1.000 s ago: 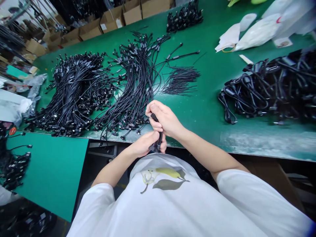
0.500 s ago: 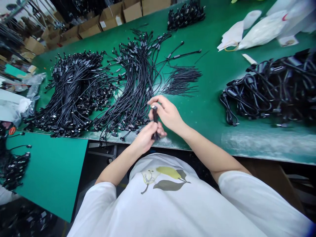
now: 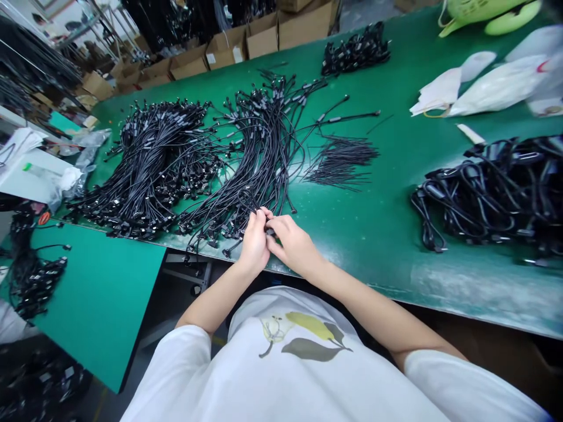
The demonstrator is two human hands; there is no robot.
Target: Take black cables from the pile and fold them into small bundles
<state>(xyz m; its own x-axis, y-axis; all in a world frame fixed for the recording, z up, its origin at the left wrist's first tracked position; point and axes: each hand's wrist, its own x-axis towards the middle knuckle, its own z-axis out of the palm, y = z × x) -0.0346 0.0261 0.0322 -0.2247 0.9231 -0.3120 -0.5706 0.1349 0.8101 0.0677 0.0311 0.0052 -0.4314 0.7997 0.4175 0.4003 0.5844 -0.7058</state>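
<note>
From my remote head view, the left hand (image 3: 254, 245) and the right hand (image 3: 294, 245) are together, fingers closed on a black cable (image 3: 251, 199), its loop rising just beyond them. They sit at the front edge of a green workbench (image 3: 373, 246). Just behind them lies a wide spread of black cables (image 3: 153, 164). To the right I see thin black wires (image 3: 341, 164), then a heap of coiled black cords (image 3: 488, 193) and white plastic bags (image 3: 497, 88). Cardboard boxes (image 3: 264, 38) stand past the far edge.
</note>
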